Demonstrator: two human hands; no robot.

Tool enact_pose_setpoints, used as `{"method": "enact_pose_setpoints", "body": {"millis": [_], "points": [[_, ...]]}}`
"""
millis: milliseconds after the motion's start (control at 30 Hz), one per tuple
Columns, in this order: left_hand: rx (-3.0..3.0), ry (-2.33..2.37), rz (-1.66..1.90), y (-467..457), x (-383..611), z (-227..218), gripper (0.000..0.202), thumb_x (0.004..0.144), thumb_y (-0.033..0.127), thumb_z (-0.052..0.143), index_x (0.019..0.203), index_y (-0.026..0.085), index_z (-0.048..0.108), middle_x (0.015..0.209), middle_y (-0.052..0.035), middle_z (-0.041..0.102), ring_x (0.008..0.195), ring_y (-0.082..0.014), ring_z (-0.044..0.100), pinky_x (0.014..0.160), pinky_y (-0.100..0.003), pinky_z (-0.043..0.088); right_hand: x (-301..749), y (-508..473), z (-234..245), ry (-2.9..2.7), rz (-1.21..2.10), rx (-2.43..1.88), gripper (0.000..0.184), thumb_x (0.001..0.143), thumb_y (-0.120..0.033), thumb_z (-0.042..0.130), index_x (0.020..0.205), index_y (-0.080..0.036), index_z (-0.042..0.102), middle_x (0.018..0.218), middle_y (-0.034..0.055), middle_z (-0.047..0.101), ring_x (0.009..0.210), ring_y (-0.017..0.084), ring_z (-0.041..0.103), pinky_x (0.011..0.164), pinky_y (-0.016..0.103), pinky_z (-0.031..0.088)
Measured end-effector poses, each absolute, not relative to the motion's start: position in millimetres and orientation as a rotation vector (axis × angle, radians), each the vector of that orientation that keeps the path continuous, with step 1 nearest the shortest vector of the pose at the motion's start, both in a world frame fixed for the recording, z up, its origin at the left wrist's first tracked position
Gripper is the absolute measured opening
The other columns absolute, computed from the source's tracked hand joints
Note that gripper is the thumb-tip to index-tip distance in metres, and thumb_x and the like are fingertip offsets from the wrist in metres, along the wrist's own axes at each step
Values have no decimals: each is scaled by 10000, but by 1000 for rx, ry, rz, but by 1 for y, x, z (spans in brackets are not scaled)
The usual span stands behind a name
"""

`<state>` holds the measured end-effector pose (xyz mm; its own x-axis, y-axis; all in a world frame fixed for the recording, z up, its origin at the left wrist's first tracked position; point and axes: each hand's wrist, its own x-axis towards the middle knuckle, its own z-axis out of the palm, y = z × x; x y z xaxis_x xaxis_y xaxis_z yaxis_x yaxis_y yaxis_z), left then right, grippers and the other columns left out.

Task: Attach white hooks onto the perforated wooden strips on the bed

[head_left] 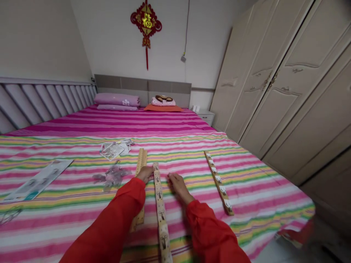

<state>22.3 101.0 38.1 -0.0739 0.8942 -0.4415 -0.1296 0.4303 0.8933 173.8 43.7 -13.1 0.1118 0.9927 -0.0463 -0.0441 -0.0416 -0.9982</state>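
A long pale wooden strip with metal hooks (160, 202) runs away from me along the striped cloth. At its far end, my left hand (146, 174) has its fingers closed against the left edge; part of that grip is hidden. To the right of the strip, my right hand (178, 184) hovers apart from it with loosely bent fingers and nothing visible in them. Partly under my left forearm lies another wooden strip with holes (142, 159). Farther right rests a darker wooden strip with white hooks (218, 179).
Left of my arms lie a crumpled clear plastic bag (111, 177), some opened packaging (116, 149) and a long flat pack (41, 179). A thin wire-like bundle (10, 215) sits at the left edge. Wardrobes (290, 84) stand beyond the bed's right side.
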Motion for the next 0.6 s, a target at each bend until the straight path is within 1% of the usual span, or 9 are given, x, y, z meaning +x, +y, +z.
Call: {"method": "enact_pose_setpoints", "body": {"millis": [67, 133, 200, 267, 333, 400, 467, 533, 600], "points": [[711, 1394, 1015, 98, 18, 46, 229, 565, 63, 750, 607, 140, 538, 465, 31, 548, 497, -123, 589, 574, -263, 545, 187, 6, -14, -1063, 1173, -1194, 458, 701, -615, 596, 649, -159, 595, 549, -11, 554, 471, 102, 460, 457, 226, 335], [674, 1411, 1039, 97, 12, 53, 216, 588, 31, 728, 610, 131, 538, 464, 34, 541, 464, -104, 561, 555, -249, 540, 201, -35, -19, -992, 1185, -1152, 476, 714, -624, 606, 721, -149, 628, 580, 5, 594, 441, 93, 463, 429, 217, 322], [635, 1432, 1064, 96, 5, 61, 211, 605, 9, 714, 611, 127, 540, 460, 37, 529, 447, -95, 544, 543, -238, 533, 215, -73, -27, -909, 1207, -1176, 477, 705, -617, 637, 728, -141, 648, 572, 5, 597, 410, 85, 460, 399, 207, 301], [594, 1452, 1093, 97, -1, 67, 211, 615, -7, 708, 612, 123, 542, 466, 36, 522, 453, -97, 547, 542, -229, 527, 226, -106, -36, -823, 1198, -1198, 487, 658, -622, 682, 717, -138, 664, 549, -1, 595, 393, 80, 456, 390, 202, 312], [557, 1468, 1123, 96, -6, 73, 210, 627, -21, 697, 613, 119, 541, 480, 32, 526, 464, -95, 552, 538, -215, 521, 234, -132, -46, -763, 1269, -1231, 517, 611, -642, 704, 710, -135, 675, 541, 4, 605, 367, 82, 460, 361, 199, 305], [530, 1478, 1154, 94, -8, 78, 204, 644, -25, 682, 612, 117, 539, 494, 30, 529, 461, -86, 543, 522, -200, 514, 237, -151, -54, -689, 1359, -1238, 536, 616, -652, 698, 722, -127, 681, 541, 19, 624, 348, 81, 464, 330, 187, 268], [513, 1483, 1181, 91, -8, 82, 182, 663, -14, 670, 624, 114, 547, 502, 33, 531, 444, -78, 527, 498, -194, 510, 237, -164, -57, -628, 1417, -1201, 538, 669, -647, 666, 755, -117, 688, 485, 19, 612, 323, 74, 446, 324, 177, 250], [502, 1487, 1203, 88, -7, 85, 150, 684, -4, 653, 653, 110, 561, 506, 36, 533, 431, -75, 519, 471, -191, 506, 236, -173, -56, -594, 1456, -1127, 517, 714, -617, 654, 783, -106, 697, 425, 16, 586, 311, 73, 436, 334, 171, 267], [493, 1491, 1219, 85, -4, 88, 132, 708, -6, 625, 677, 108, 566, 509, 36, 536, 423, -75, 518, 446, -182, 497, 236, -179, -53, -552, 1492, -1033, 446, 698, -534, 723, 808, -102, 709, 449, 19, 603, 340, 72, 463, 363, 167, 320]]}}
